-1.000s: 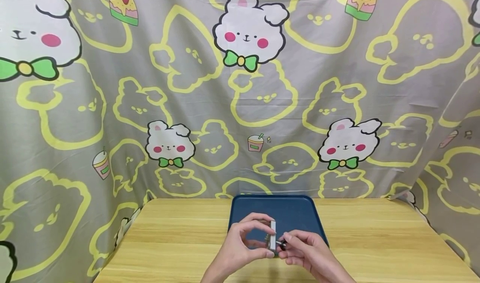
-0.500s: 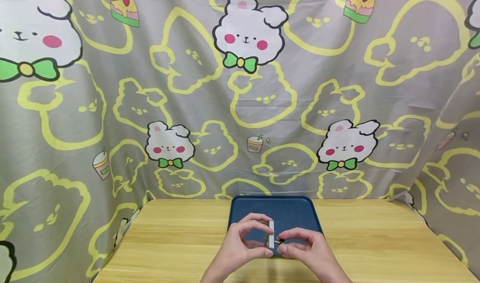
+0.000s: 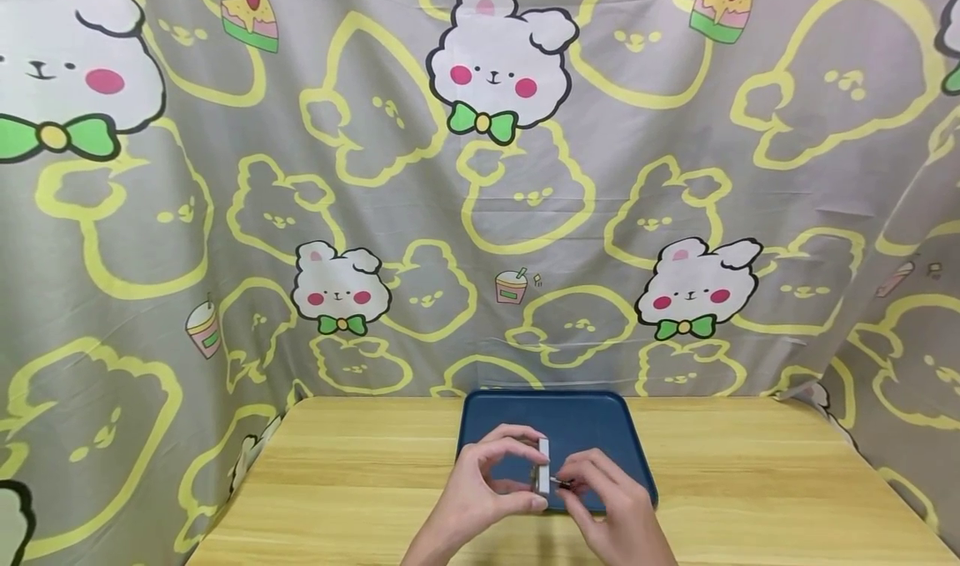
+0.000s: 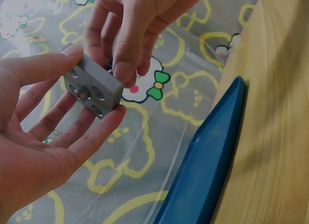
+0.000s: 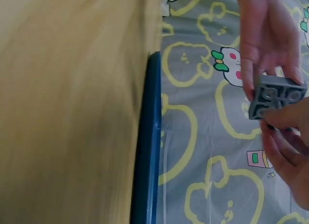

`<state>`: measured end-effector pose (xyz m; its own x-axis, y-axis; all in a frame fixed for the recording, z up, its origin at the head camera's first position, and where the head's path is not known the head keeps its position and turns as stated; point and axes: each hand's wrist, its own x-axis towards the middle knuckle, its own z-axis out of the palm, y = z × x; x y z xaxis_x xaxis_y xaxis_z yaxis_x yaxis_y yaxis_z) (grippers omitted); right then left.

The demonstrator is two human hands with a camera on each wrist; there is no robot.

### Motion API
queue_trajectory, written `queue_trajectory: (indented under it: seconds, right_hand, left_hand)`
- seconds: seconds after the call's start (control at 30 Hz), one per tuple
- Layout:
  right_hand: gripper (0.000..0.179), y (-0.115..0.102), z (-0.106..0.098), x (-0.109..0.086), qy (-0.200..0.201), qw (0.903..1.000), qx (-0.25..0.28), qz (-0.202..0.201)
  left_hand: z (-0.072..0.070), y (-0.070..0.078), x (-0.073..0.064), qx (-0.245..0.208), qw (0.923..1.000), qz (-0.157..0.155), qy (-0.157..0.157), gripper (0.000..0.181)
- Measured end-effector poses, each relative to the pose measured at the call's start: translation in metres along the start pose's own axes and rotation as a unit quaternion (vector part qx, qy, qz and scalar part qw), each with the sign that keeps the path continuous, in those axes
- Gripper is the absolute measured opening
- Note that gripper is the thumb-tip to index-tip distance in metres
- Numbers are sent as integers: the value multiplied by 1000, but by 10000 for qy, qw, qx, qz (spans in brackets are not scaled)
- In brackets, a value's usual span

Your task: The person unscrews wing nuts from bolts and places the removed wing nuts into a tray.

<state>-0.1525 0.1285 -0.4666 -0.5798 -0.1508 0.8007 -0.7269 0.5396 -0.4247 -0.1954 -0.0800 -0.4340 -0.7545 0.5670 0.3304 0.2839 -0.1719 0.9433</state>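
My left hand (image 3: 480, 487) holds a small grey block (image 3: 543, 468) by its edges, upright over the front of the tray, between thumb and fingers. In the left wrist view the block (image 4: 94, 86) shows several round holes and a metal shaft end (image 4: 82, 92) at its centre. The opposite face (image 5: 277, 93), in the right wrist view, carries round recesses. Just right of the block, my right hand (image 3: 615, 499) pinches a dark-ended metal shaft (image 3: 561, 483) that meets the block's face. Fingers partly hide this small part, so its exact kind is unclear.
A blue tray (image 3: 558, 416) with a raised rim lies below and behind the hands on a wooden table (image 3: 360, 474). Grey fabric (image 3: 420, 216) printed with cartoon animals hangs around the table's back and sides.
My right hand's fingers have changed their hold on the dark-ended shaft, spreading and then closing again with the wrist turned. My left hand and the block stay nearly in place.
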Motion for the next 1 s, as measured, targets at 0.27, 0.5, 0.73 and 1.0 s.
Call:
queue_trajectory:
  seconds: [0.27, 0.5, 0.73, 1.0]
  right_hand:
    - [30, 8, 6, -2, 377, 9943, -518, -846]
    - [34, -1, -6, 4, 131, 9999, 61, 19]
    - [9, -12, -16, 13, -201, 9386, 1634, 3032]
    - [51, 9, -27, 17, -1506, 7765, 4071, 4568]
  left_hand:
    - [-1, -1, 0, -74, 10000, 52, -26, 35]
    - [-2, 0, 0, -108, 9998, 139, 39, 36]
    - [-1, 2, 0, -26, 9999, 99, 129, 36]
    - [0, 4, -2, 73, 9997, 252, 10, 35]
